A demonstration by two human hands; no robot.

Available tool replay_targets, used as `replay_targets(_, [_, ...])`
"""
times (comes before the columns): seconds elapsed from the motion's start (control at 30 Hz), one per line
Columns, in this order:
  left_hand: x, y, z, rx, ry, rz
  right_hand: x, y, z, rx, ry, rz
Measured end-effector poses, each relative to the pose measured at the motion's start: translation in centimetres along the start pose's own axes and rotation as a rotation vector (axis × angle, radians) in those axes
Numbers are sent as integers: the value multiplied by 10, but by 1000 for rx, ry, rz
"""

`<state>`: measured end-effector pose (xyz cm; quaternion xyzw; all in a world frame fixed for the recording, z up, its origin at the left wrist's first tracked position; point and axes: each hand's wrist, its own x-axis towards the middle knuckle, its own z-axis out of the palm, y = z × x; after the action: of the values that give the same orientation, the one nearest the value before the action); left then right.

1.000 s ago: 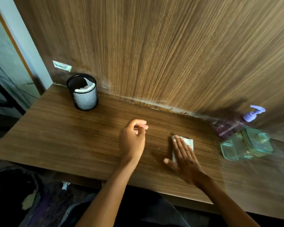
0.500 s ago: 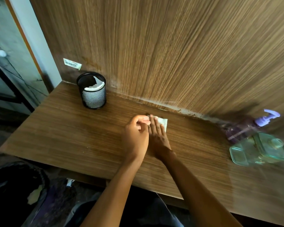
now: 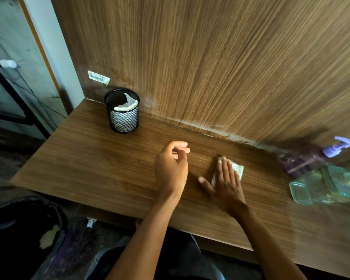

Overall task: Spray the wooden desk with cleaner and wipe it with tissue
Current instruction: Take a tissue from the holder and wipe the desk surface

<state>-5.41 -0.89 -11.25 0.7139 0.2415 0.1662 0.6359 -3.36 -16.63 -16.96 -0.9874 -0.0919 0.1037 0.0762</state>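
A folded white tissue (image 3: 237,169) lies flat on the wooden desk (image 3: 93,158), and my right hand (image 3: 224,182) presses down on it with the fingers spread flat. My left hand (image 3: 171,168) rests on the desk just to the left, loosely curled with nothing visible in it. A purple bottle with a lilac pump head (image 3: 309,158) lies at the far right against the back panel, away from both hands.
A black mesh cup (image 3: 123,113) holding white tissue stands at the back left. A clear green lidded box (image 3: 325,183) sits in front of the bottle. The wood panel (image 3: 210,67) rises behind the desk. A dark bin (image 3: 26,235) stands below the left edge.
My right hand has slid the tissue to the right and toward me, away from my left hand. The left hand has stayed in place. The view has shifted slightly.
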Motion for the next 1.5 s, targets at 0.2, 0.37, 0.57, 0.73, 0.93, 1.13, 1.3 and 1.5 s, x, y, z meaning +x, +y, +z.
replay_targets(0.2, [1, -1, 5, 32, 56, 32, 33, -84, 11, 153, -44, -131])
replay_targets(0.37, [-3, 2, 6, -8, 80, 30, -29, -83, 18, 358, -96, -311])
replay_targets(0.57, [-4, -1, 9, -36, 56, 23, -54, 4, 17, -17, -26, -253])
replay_targets(0.73, [-1, 1, 5, -68, 37, 3, -13, 28, 4, -4, 14, 18])
replay_targets(0.93, [-5, 2, 13, -60, -11, 1, -15, -39, 14, 44, -1, -102])
replay_targets(1.13, [-12, 1, 20, -87, -31, 23, -99, 36, 25, -132, -36, -90])
replay_targets(1.3, [-20, 3, 24, -189, -41, -87, -68, 83, 2, 62, 21, 157])
replay_targets(1.5, [-19, 5, 34, -218, 32, -133, 45, 22, -11, 128, 19, 206])
